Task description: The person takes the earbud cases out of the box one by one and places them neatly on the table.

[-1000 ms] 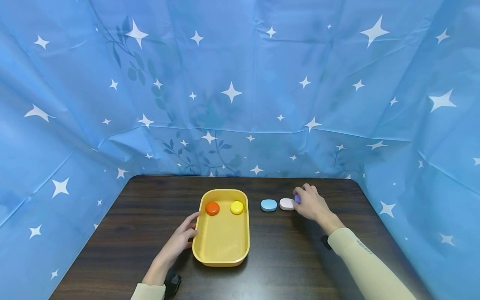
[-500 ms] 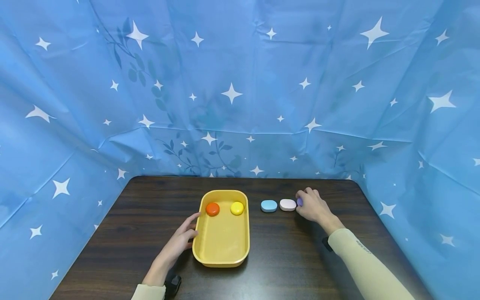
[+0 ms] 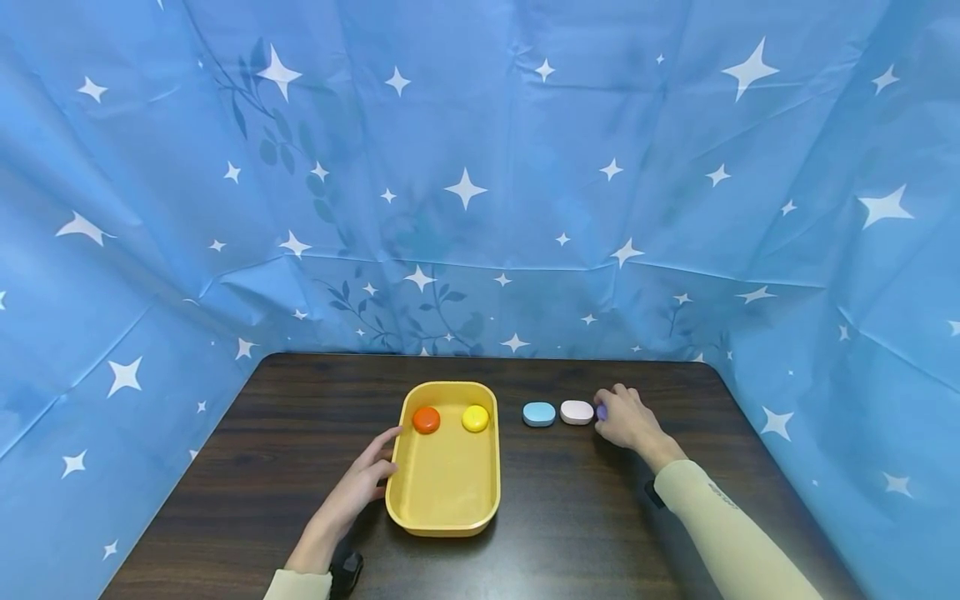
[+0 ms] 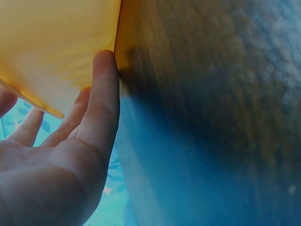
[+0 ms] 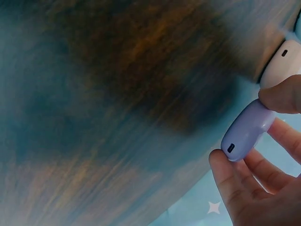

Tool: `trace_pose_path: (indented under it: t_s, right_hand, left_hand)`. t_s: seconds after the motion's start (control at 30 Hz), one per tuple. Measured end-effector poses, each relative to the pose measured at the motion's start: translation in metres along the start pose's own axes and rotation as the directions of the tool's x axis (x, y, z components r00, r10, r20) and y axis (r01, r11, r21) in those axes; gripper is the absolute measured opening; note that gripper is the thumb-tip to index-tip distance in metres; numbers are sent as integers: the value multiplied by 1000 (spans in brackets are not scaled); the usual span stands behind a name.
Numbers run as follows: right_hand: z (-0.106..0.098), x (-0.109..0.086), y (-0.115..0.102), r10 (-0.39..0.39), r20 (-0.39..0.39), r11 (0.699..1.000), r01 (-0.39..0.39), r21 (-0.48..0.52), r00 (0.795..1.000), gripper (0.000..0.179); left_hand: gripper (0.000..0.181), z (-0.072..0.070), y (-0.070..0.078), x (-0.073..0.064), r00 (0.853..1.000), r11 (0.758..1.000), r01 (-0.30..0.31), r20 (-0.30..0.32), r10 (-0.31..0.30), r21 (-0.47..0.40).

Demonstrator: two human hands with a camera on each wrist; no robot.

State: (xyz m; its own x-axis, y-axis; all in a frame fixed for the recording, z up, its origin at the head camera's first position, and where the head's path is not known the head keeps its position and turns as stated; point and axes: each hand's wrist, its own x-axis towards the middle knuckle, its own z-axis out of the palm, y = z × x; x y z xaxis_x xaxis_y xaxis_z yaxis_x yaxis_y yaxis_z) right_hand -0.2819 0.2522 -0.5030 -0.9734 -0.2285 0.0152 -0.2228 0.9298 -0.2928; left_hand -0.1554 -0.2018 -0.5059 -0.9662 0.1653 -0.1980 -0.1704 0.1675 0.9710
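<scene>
My right hand (image 3: 626, 419) pinches a purple earbud case (image 5: 248, 129), with a thumb at one end and a fingertip at the other. A small dark port shows on the case's side. Next to it lies a pale pink-white case (image 3: 577, 412), and left of that a light blue case (image 3: 538, 414). My left hand (image 3: 358, 485) rests against the left side of a yellow tray (image 3: 442, 531); in the left wrist view its fingers lie fairly straight along the tray's wall. Inside the tray, near its far end, sit a round orange-red case (image 3: 426, 420) and a round yellow case (image 3: 475, 418).
The dark wooden table (image 3: 570, 533) carries everything. A blue curtain (image 3: 465, 225) with white stars hangs behind the table and along both sides. The tray's raised rim stands between my left hand and the row of cases.
My right hand has shifted slightly right and nearer with the purple earbud case, uncovering the end of the pale pink-white case. My left hand stays at the tray.
</scene>
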Motion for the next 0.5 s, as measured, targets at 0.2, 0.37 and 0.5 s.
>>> trace_pose_path:
  t_s: [0.2,0.37,0.5]
  right_hand:
    - [1,1,1,6,8,1000,-6,-4,1000,37]
    - [3,0,2,7,11,1000,-7,-2,1000,38]
    - [5,1,3,13,15,1000,-13,-5,1000,39]
  left_hand:
    - [59,0,1,0,1000,1000,-8,3,8,1]
    - [59,0,0,-1,1000,1000,-11,7,11,-2]
    - [60,0,-1,0,1000,1000,-11,9,11,-3]
